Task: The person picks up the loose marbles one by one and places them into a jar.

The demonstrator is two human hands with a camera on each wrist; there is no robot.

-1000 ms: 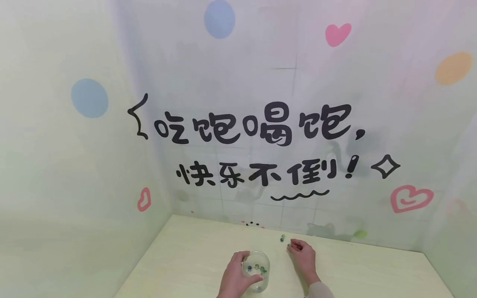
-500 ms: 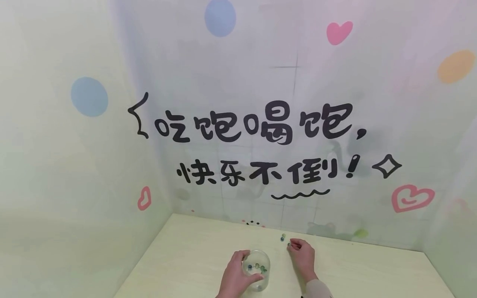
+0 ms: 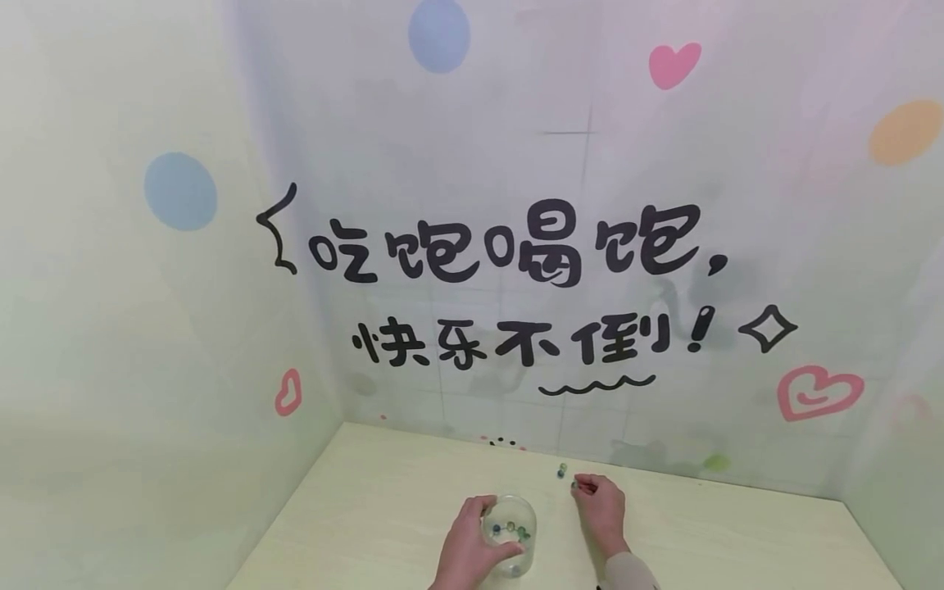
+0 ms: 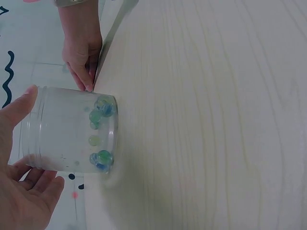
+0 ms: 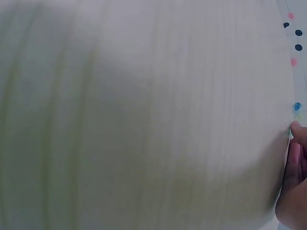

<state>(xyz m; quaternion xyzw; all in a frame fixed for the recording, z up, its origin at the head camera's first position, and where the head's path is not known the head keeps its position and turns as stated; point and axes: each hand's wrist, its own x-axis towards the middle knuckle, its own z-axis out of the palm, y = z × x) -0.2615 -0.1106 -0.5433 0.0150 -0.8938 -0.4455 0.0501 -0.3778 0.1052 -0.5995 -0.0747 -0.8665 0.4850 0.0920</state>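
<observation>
My left hand (image 3: 466, 547) grips a clear plastic jar (image 3: 519, 561) from its left side, thumb and fingers spread around it. Inside the jar lie several blue and green glass marbles (image 4: 96, 116), gathered near its base in the left wrist view. On the right, my right hand (image 3: 605, 512) is low at the tabletop, its fingertips pinching a small marble (image 3: 574, 485). Just beyond those fingertips, loose marbles (image 3: 562, 470) sit close together on the table. The right wrist view catches only part of the right hand (image 5: 295, 177) at its edge, with a blue marble (image 5: 297, 106) near the thumb.
The pale wood-grain table (image 3: 369, 508) ends at a printed back wall (image 3: 442, 410) with black lettering, hearts and dots. Another wall (image 3: 147, 328) closes off the left side, and one stands at the right.
Both hands stay nearly where they were, the left on the jar and the right by the loose marbles. The whole head view has shifted slightly.
</observation>
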